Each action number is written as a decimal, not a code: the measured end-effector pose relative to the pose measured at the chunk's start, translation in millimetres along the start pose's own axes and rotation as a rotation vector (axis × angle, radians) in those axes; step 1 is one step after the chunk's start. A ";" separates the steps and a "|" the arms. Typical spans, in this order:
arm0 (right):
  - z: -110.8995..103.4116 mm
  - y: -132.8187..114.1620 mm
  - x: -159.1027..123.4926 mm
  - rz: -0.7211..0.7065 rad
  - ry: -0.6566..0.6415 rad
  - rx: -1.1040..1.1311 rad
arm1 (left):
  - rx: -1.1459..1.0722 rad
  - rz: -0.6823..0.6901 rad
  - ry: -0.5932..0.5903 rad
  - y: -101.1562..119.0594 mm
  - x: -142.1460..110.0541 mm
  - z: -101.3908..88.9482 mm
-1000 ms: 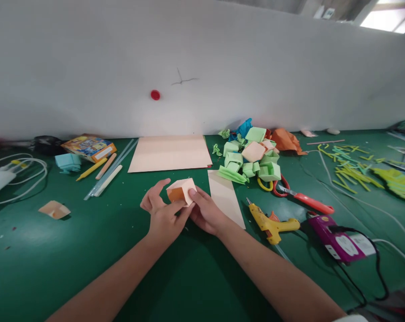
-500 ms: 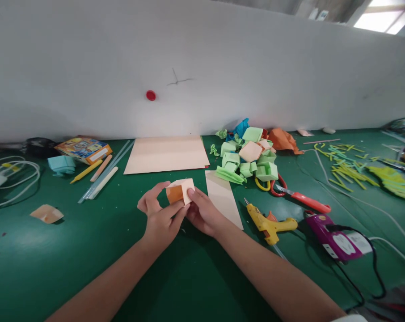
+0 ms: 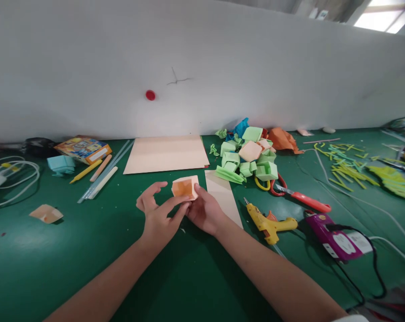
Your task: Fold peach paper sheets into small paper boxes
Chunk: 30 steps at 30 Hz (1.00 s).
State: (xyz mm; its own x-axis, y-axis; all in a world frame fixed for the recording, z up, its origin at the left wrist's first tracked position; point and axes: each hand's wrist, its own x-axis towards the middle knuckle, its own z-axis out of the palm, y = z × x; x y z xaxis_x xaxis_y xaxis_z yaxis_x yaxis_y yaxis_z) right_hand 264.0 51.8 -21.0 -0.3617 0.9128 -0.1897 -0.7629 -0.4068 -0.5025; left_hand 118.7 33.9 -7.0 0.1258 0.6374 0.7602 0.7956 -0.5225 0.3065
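A small folded paper box (image 3: 184, 185), peach outside and deeper orange within, is held above the table in front of me. My right hand (image 3: 207, 212) grips its right end, with the thumb on the near side and the other fingers underneath. My left hand (image 3: 158, 214) has a finger and thumb at the box's lower edge, while its index finger stands raised and apart. Behind the box lie a large peach paper sheet (image 3: 167, 154) and, to the right, a narrower peach strip (image 3: 224, 199), partly covered by my right hand.
To the right are a heap of green and peach paper boxes (image 3: 251, 152), red-handled scissors (image 3: 279, 185), a red cutter (image 3: 311, 202), a yellow glue gun (image 3: 269, 223) and a purple corded device (image 3: 336, 237). Glue sticks (image 3: 103, 182), a paper scrap (image 3: 46, 213) and a white cable lie left.
The box has shifted slightly right and tipped so more of its orange inside shows. My left index finger has come away from its far edge.
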 end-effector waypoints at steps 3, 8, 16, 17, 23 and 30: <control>-2.8 -1.9 1.5 0.014 0.016 0.049 | -0.007 -0.040 -0.010 -1.4 1.0 0.5; -1.9 -3.9 0.7 0.047 0.012 0.074 | 0.001 -0.045 -0.027 -2.6 0.6 0.5; -1.9 -3.1 -2.0 0.055 -0.016 0.046 | -0.038 -0.057 -0.017 -1.3 0.1 -1.6; -1.1 -2.7 -2.9 0.051 -0.032 0.037 | -0.076 -0.059 -0.006 -0.9 6.2 -5.7; 6.6 -1.6 -8.1 0.030 -0.245 -0.107 | -0.159 0.126 -0.341 -14.4 70.1 -46.9; 7.4 4.5 -6.9 -0.011 -0.165 -0.183 | 0.129 0.184 -0.740 -44.7 70.0 -46.4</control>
State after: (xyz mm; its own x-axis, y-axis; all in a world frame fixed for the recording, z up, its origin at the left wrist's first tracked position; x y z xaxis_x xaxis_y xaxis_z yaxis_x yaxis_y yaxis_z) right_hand 259.1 43.3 -15.7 -0.4478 0.8927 -0.0509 -0.6628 -0.3696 -0.6513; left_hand 64.5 75.6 59.1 0.5895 0.7832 0.1977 0.7808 -0.6152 0.1088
